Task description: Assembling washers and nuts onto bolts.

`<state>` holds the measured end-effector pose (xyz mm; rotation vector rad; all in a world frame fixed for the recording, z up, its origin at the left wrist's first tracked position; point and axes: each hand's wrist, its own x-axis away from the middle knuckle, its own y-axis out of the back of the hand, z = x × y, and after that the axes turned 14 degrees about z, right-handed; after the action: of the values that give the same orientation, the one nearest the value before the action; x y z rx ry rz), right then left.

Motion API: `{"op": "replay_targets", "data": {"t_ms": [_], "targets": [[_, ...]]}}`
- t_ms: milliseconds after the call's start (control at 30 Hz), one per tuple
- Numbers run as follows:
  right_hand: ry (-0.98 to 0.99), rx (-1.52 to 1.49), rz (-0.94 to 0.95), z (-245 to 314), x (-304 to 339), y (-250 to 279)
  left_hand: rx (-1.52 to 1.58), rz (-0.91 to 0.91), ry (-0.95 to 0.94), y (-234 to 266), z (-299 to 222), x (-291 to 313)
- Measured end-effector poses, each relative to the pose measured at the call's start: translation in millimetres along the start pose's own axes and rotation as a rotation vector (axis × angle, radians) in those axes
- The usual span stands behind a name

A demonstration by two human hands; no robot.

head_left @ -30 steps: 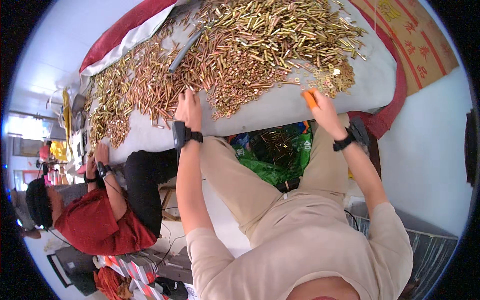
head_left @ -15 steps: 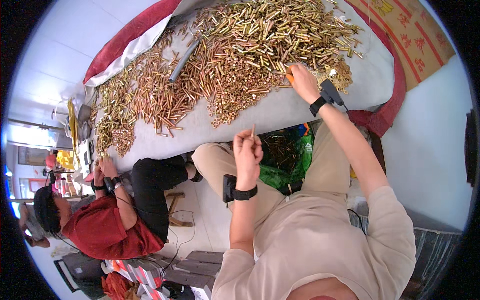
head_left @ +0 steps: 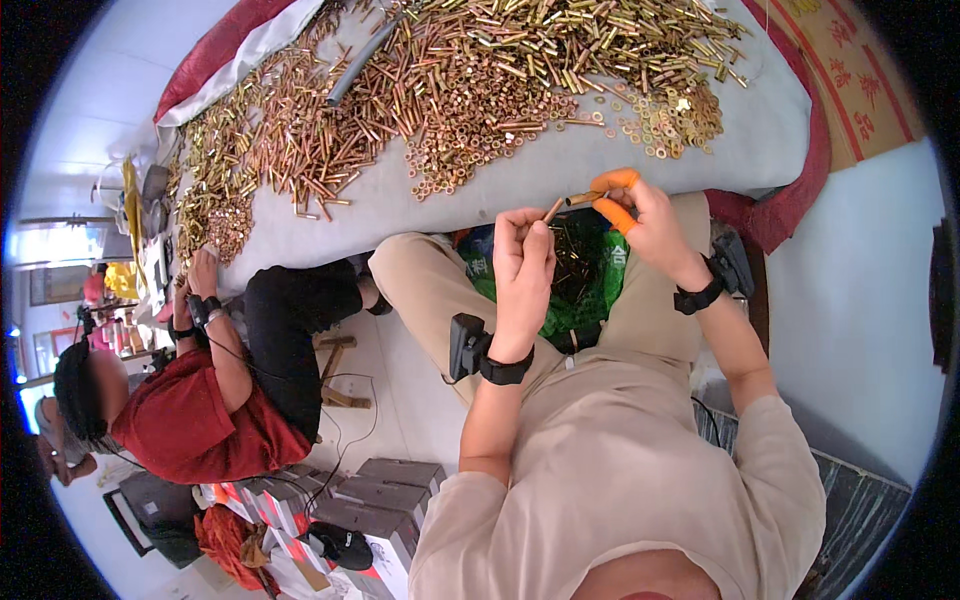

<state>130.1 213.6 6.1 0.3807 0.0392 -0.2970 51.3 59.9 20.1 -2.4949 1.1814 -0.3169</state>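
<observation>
My left hand (head_left: 525, 255) is closed, pinching a slim copper-coloured metal rod (head_left: 553, 210) that points up and right. Facing it, my right hand (head_left: 648, 222) wears orange covers on the thumb and a finger. Between them it grips a short brass-coloured metal sleeve (head_left: 580, 199) with a dark end toward the rod. The two pieces are close together; whether they touch is hard to tell. Both hands hover over a green bag (head_left: 615, 275) between my knees, with loose metal pieces inside. Small nuts (head_left: 450, 160) and flat washers (head_left: 660, 130) lie on the table beyond.
A large heap of brass-coloured metal pieces (head_left: 590, 40) covers the grey-topped table (head_left: 380, 205). A grey tube (head_left: 362, 62) rests among them. At the left, another person in a red shirt (head_left: 215, 410) sits at the table. A printed cardboard box (head_left: 850, 80) stands at the far right.
My right hand has come back from the heap toward my left hand, now with the sleeve in its fingers. The left hand has shifted slightly right, still pinching the rod.
</observation>
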Motion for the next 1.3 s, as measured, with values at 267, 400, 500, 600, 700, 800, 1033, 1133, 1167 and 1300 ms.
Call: {"op": "replay_targets", "data": {"t_ms": [267, 400, 500, 600, 700, 800, 1033, 1133, 1167, 1300], "targets": [[0.068, 0.078, -0.004, 0, 10, 3, -0.24, 0.086, -0.039, 6, 7, 2], [0.019, -0.293, 0.049, 6, 12, 1, -0.221, 0.091, 0.0, 9, 3, 2], [-0.016, -0.48, 0.048, 4, 12, 1, -0.265, 0.122, 0.021, 14, 5, 3], [0.015, -0.662, 0.024, 7, 7, 0, -0.19, 0.078, 0.047, 15, 6, 4], [0.013, -0.91, 0.044, 7, 9, -2, -0.173, 0.097, 0.021, 12, 3, 6], [-0.045, -0.962, 0.154, 4, 12, 1, -0.136, 0.124, 0.042, 7, -1, 7], [-0.15, -0.759, 0.253, -1, 11, -4, -0.19, 0.156, 0.018, 6, 1, 6], [-0.157, -0.725, 0.209, 0, 9, -5, -0.261, 0.171, 0.03, 7, 5, 4], [-0.157, -0.719, 0.206, 1, 9, -6, -0.3, 0.175, 0.039, 9, 4, 5], [-0.101, -0.668, 0.227, 4, 10, -2, -0.51, 0.26, 0.019, 17, 8, 1]]}}
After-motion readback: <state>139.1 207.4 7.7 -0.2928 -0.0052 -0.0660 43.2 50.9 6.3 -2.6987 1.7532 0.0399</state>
